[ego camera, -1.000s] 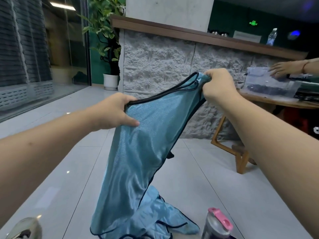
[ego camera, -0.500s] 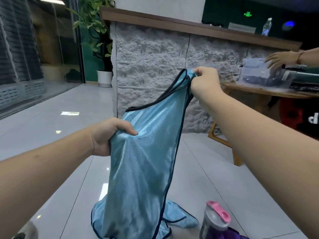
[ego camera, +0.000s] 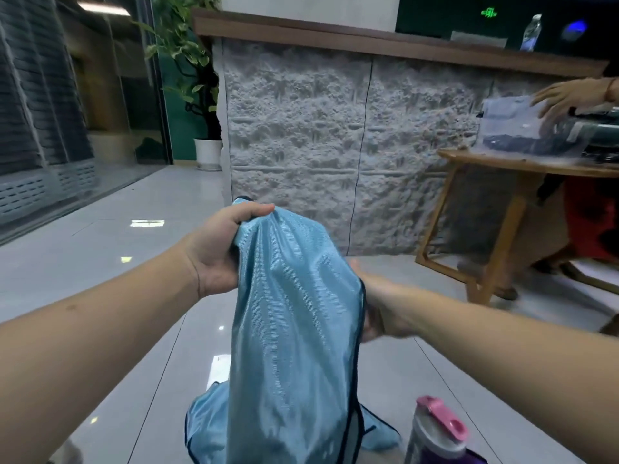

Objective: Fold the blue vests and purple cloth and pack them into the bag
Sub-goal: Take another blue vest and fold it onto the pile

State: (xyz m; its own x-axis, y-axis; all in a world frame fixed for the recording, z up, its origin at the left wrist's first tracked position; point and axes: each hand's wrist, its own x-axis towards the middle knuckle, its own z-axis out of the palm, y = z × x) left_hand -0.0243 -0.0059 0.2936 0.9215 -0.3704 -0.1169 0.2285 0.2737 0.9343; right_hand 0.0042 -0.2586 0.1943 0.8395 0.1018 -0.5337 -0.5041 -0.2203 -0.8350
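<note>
I hold a shiny light-blue vest with dark piping up in front of me; it hangs down to the tiled floor. My left hand grips its bunched top edge, thumb over the cloth. My right hand is lower, at the vest's right piped edge, and its fingers are hidden behind the fabric. More blue vest fabric lies crumpled on the floor beneath. Something purple shows at the bottom edge beside a bottle; I cannot tell whether it is cloth.
A bottle with a pink lid stands on the floor at lower right. A wooden table at right carries a clear plastic bag, with another person's hand on it. A stone-faced counter and a potted plant stand behind.
My right hand has let go of the vest's raised top corner and dropped to its lower right edge. My left hand has gathered the top and lifted slightly, so the vest hangs bunched.
</note>
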